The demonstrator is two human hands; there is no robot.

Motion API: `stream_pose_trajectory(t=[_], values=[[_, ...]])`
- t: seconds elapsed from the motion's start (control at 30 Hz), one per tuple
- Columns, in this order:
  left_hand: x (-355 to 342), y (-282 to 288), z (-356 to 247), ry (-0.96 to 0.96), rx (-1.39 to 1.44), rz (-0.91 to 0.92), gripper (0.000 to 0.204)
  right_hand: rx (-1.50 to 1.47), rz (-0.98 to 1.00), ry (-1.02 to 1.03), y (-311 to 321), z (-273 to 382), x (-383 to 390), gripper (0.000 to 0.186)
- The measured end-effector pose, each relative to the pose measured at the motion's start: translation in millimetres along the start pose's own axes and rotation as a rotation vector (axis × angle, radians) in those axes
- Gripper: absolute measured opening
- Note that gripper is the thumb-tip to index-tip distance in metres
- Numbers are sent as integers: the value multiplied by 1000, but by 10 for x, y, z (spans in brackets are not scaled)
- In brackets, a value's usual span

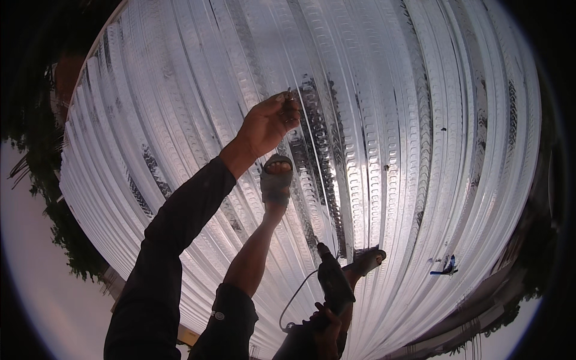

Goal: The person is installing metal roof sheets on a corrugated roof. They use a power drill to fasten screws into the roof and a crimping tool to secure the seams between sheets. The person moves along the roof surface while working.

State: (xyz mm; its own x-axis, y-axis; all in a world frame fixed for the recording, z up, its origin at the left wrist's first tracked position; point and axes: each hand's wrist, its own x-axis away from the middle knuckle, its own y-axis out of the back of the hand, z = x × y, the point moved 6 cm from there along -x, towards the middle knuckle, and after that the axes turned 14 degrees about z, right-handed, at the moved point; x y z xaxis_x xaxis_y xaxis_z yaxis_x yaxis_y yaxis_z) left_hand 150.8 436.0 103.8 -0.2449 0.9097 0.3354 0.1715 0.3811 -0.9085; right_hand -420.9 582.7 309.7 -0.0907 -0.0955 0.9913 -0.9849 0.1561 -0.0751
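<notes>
My left hand (pixel 270 125) is raised over the ribbed silvery metal sheets (pixel 372 138), its fingers pinched together. A small dark bit shows at the fingertips, too small to name. Low in the picture, my right hand (pixel 326 329) is closed around the grip of a dark power drill (pixel 336 283). The drill points up and slightly left, its chuck end near the sheets' ribs. From the drill's lower part a thin dark cable (pixel 291 300) loops to the left.
My feet in sandals (pixel 276 180) stand on the ribbed sheets. A small blue object (pixel 447 267) lies on them at the right. Trees (pixel 36 120) show beyond the left edge of the sheets. Dark smudges mark several ribs near my left hand.
</notes>
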Motion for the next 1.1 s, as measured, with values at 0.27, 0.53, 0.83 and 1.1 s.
stream_pose_trajectory(t=[0.27, 0.53, 0.83, 1.1], values=[[-343, -604, 1180, 162, -308, 104, 27, -57, -120, -22, 317, -6, 144, 45], [-824, -158, 2810, 408, -785, -166, 21, -175, -128, -36, 670, 13, 72, 40], [-1394, -279, 3919, 103, -2451, 101, 15, -330, -10, -35, 597, 266, 209, 46], [-1461, -184, 3921, 234, -2509, 341, 13, -215, -48, 30, 589, 585, 316, 43]])
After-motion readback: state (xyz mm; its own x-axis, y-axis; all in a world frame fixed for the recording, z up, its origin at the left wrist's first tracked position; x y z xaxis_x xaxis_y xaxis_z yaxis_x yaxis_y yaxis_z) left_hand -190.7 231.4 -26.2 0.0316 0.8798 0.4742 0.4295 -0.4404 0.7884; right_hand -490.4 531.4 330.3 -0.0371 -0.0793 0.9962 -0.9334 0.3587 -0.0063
